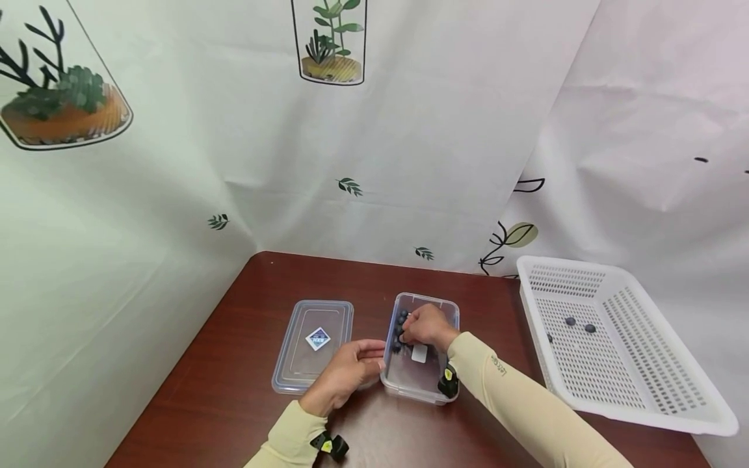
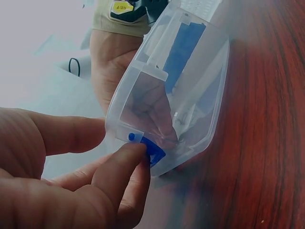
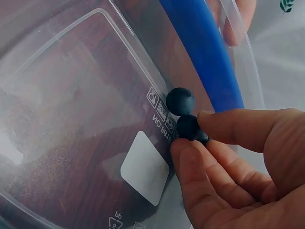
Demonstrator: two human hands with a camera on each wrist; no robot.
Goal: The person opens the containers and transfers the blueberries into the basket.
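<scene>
A clear plastic container (image 1: 430,383) stands open on the dark wooden table (image 1: 234,390). My left hand (image 1: 370,363) grips its left rim; in the left wrist view the left hand (image 2: 116,140) pinches the wall by a blue tab (image 2: 153,151). My right hand (image 1: 411,329) reaches inside the container among several dark blue balls (image 1: 400,326). In the right wrist view the right hand (image 3: 193,134) pinches one dark ball (image 3: 187,127) against the container floor, and a second ball (image 3: 180,100) lies just beyond it. A white sticker (image 3: 144,168) sits on the base.
The container's clear lid (image 1: 314,344) lies flat to the left. A white perforated basket (image 1: 643,396) at the right table edge holds three dark balls (image 1: 590,328). Printed curtains (image 1: 409,130) close off the back and left.
</scene>
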